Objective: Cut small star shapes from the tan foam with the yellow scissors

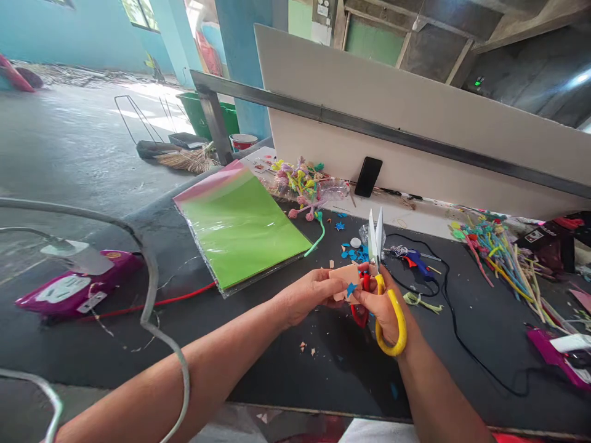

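Scissors [380, 284] gripped in the right hand [386, 311] should point far away while fingers [333, 287] of the left hand [316, 290] pinch the tan card [343, 272] to hold the blue star [351, 290] steady.

Hidden and cut-off parts, head view.
Some fingers of the left hand [318, 286] were hidden behind the peach sheet [339, 275]; the red loop [360, 315] was partly covered by the hands. The left forearm [207, 357] ran out at the bottom edge, the purple power strip [549, 351] at the right edge. Far floor [28, 154] blurred; label [534, 236] on the right too small to read.
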A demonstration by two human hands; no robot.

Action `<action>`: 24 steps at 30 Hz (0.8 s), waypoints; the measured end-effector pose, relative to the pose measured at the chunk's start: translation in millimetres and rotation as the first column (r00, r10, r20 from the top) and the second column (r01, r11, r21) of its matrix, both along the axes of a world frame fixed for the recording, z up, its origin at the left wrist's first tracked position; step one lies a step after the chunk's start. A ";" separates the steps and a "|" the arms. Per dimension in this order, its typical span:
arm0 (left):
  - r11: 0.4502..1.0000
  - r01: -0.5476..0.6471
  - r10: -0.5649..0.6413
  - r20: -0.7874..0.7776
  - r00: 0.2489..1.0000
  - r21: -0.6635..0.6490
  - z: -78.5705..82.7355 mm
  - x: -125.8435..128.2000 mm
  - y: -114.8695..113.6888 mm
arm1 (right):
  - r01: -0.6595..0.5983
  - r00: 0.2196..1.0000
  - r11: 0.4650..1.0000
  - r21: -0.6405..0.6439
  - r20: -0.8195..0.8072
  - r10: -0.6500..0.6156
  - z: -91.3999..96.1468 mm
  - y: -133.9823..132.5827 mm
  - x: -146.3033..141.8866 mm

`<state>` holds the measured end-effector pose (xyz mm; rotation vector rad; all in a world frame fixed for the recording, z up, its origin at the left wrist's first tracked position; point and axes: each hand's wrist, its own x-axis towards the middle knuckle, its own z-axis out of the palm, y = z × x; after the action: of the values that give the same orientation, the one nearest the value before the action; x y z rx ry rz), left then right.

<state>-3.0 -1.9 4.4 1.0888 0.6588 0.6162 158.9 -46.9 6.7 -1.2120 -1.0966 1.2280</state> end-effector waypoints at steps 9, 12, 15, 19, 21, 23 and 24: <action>0.999 -0.034 0.034 0.007 0.999 -0.009 -3.3 -1.2 2.0 | 0.018 1.000 1.000 -0.009 -0.006 -0.018 8.1 -2.0 -3.4; 0.998 -0.060 0.060 -0.008 0.998 0.008 -5.4 -0.2 2.5 | 0.010 1.000 1.000 0.001 0.025 -0.010 8.4 -3.0 -3.7; 0.995 -0.092 0.093 -0.027 0.995 0.049 -6.7 1.6 2.5 | -0.003 0.999 1.000 0.002 0.049 0.003 7.5 -3.0 -5.0; 0.993 -0.102 0.106 -0.059 0.993 0.063 -7.5 4.3 2.1 | 0.014 0.998 1.000 -0.016 0.062 -0.013 9.2 -4.5 -8.2; 0.992 -0.105 0.110 -0.074 0.991 0.075 -8.1 5.2 2.0 | 0.010 0.998 1.000 -0.015 0.055 -0.009 10.8 -6.1 -8.9; 0.990 -0.108 0.116 -0.080 0.990 0.096 -8.9 5.7 2.0 | -0.002 0.998 1.000 -0.015 0.056 0.003 11.6 -7.5 -8.8; 0.988 -0.110 0.118 -0.077 0.990 0.107 -9.3 5.7 2.1 | -0.005 0.998 1.000 -0.014 0.060 0.006 11.6 -7.8 -8.6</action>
<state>2.6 0.2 -5.0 1.1836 0.7727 0.7124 150.3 -54.7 18.3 -1.2645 -1.1373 1.2118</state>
